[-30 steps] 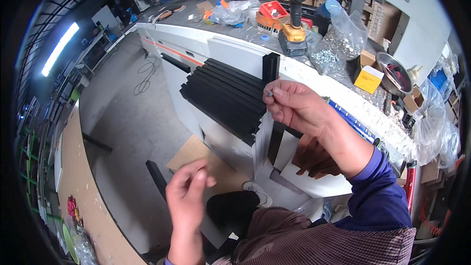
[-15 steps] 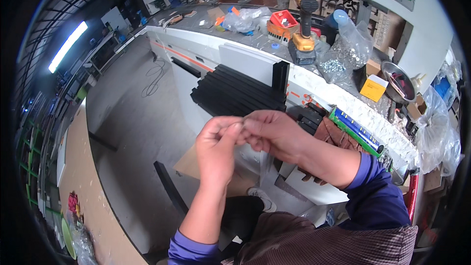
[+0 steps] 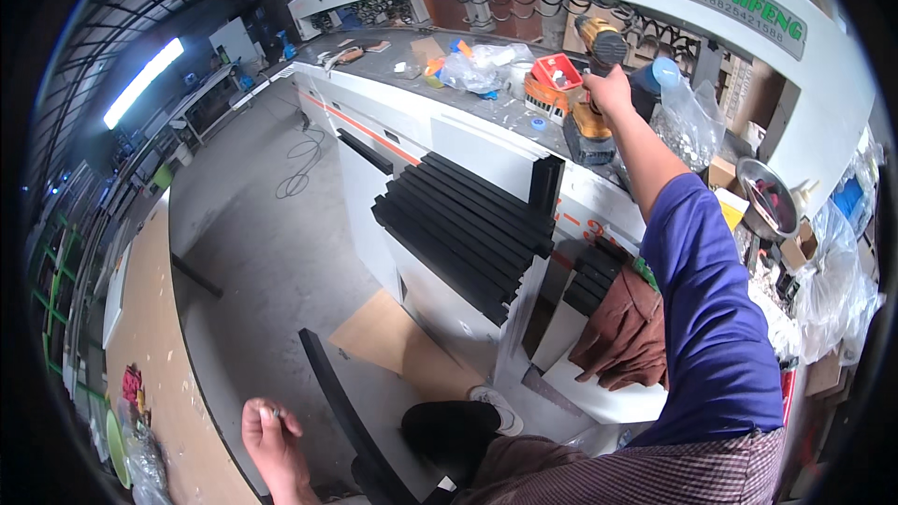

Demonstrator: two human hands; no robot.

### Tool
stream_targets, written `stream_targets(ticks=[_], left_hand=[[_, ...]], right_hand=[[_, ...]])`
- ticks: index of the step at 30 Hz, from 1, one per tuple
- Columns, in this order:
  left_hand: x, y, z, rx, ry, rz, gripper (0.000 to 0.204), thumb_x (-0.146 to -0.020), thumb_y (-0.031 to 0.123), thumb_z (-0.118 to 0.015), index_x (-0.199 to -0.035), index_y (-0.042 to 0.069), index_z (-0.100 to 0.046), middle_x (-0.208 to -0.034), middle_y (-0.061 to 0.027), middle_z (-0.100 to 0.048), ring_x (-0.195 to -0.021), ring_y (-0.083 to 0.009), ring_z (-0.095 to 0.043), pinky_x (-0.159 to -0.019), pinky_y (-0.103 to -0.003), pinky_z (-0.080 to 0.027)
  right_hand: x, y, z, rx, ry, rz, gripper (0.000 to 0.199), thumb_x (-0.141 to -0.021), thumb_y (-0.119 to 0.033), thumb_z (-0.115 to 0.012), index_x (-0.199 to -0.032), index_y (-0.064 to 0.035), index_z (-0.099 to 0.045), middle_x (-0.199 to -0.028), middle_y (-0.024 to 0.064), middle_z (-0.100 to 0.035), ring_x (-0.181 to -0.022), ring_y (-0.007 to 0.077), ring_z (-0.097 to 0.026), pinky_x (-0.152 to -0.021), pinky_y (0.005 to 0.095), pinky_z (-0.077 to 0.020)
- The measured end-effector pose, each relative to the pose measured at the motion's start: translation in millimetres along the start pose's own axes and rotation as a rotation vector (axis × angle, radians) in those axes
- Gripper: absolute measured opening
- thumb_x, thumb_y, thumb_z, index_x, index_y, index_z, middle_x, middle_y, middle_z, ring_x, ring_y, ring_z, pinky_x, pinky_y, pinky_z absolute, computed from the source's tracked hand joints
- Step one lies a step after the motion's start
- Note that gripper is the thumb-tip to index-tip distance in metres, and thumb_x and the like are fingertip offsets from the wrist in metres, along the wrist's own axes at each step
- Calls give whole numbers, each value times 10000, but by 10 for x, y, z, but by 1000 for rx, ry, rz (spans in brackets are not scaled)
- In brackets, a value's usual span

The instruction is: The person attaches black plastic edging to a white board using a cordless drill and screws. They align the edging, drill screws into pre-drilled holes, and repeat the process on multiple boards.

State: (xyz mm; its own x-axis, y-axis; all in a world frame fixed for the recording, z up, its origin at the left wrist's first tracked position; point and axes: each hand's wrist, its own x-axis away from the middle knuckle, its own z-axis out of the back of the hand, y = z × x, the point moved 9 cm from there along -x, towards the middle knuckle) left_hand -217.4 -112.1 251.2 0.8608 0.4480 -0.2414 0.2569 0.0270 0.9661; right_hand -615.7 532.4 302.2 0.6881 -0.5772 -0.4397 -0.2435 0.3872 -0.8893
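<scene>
My right hand [image 3: 610, 93] is stretched out to the far bench, its fingers closed round the handle of a yellow and black cordless drill [image 3: 589, 129]. The drill stands upright on its battery. Low on the left, my left hand [image 3: 271, 440] is closed in a pinch, thumb against fingers. A tiny greyish thing shows at its fingertips, too small to name. To the right of that hand, a long black bar [image 3: 339, 402] slants down toward my lap. Beyond it lies a stack of black bars [image 3: 458, 224] in front of the bench.
On the bench [image 3: 393, 61], an orange-red bin [image 3: 557, 73], plastic bags [image 3: 486, 65] and a metal bowl [image 3: 769, 198] stand around the drill. A brown cloth [image 3: 622, 332] hangs below. A tan board [image 3: 154, 337] runs along the left; a cardboard sheet [image 3: 383, 332] lies on the floor.
My hands were together at the middle; they have parted. The right one has reached forward and taken hold of the drill, while the left has dropped down and left, still pinched.
</scene>
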Motion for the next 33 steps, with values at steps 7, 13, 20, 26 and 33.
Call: stream_targets(ticks=[7, 13, 20, 26, 33], left_hand=[[500, -114, 1071, -52, 217, 116, 109, -975, 182, -560, -904, 101, -549, -766, 5, -554, -612, -61, -502, -530, -175, -405], [597, 102, 888, -47, 174, 68, 112, -968, 132, -513, -888, 53, -518, -744, -22, -497, -599, -102, -470, -533, -230, -385], [865, -279, -472, 825, -169, 452, 95, -973, 201, -555, -965, 123, -502, -777, 35, -421, -633, -71, -385, -541, -207, -337], [1184, -427, -563, 1110, -130, 545, 139, -966, 170, -564, -1041, 53, -574, -909, -20, -565, -732, -95, -535, -664, -225, -484], [1393, -502, -350, 982, -19, 499, 136, -970, 177, -558, -999, 47, -583, -915, -34, -576, -730, -96, -574, -682, -230, -528]], right_hand=[[259, -383, 176, -248, -34, 44, 250, -680, -24, -677, -924, 22, -653, -857, 78, -679, -760, 163, -634, -684, 296, -480], [1270, -1584, 511, -507, -218, 267, 263, -743, -10, -658, -1004, 7, -629, -855, 40, -646, -767, 145, -618, -706, 284, -491], [3787, -1631, 815, -230, -769, -63, 417, -725, 13, -723, -1122, -7, -597, -980, 58, -652, -912, 145, -626, -858, 317, -500], [5453, -1356, 641, -680, -1322, -433, 514, -809, -6, -686, -1284, -11, -492, -1248, 97, -589, -1090, 203, -616, -930, 326, -502], [5834, -1193, 592, -477, -1384, -199, 441, -806, -66, -731, -1200, -30, -537, -1109, 77, -642, -1008, 188, -643, -843, 299, -529]])
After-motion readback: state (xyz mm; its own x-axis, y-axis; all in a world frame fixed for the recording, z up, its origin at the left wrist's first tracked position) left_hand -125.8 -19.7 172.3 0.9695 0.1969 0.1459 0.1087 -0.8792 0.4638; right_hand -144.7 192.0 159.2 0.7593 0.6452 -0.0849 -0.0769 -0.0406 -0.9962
